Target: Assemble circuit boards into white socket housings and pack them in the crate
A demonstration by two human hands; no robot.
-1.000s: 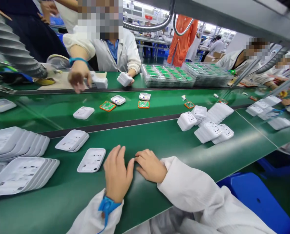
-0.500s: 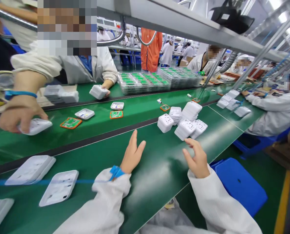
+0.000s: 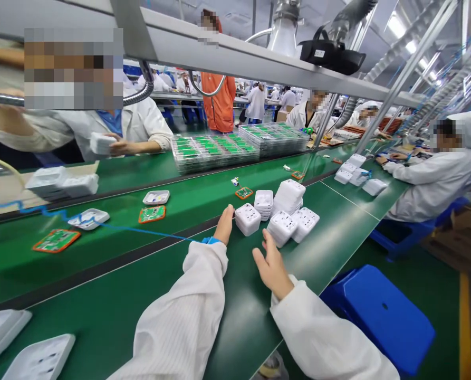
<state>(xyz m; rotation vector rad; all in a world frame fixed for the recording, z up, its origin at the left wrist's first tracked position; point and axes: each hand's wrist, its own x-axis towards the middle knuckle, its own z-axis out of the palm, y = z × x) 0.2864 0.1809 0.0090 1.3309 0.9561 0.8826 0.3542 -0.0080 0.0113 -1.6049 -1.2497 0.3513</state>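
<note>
Head view: we look along a long green table (image 3: 101, 306), with a grey beam (image 3: 227, 58) slanting overhead and cutting across our sight of a co-worker (image 3: 140, 126), who holds white pieces (image 3: 102, 143) on the far side. Past the table's right edge sits a blue stool (image 3: 377, 311). Beyond the green lane (image 3: 195, 198) we have two groups of clear trays (image 3: 219, 162), stacked and bearing green boards. Above hangs a black fixture (image 3: 332, 55).

Before us the white stacks (image 3: 281, 228) of slotted covers stand clustered on the table, with more white covers (image 3: 37, 361) at lower left. Our left hand (image 3: 224, 226) has its fingers straight, gripping nothing we can see, just beside the leftmost stack. Our right hand (image 3: 274, 266) is half spread, thumb apart, grasping nothing, its fingertips near the front stack; whether they touch we cannot tell.

On the lane, one shallow shell (image 3: 156, 198) contains small coloured bits, an orange-edged circuit board (image 3: 152, 214) just beside it. A blue cord (image 3: 144, 228) from our left wrist passes in front of another shell (image 3: 88, 217). Smallest, the fixture's pale label (image 3: 319, 53) is too blurred for us to read
</note>
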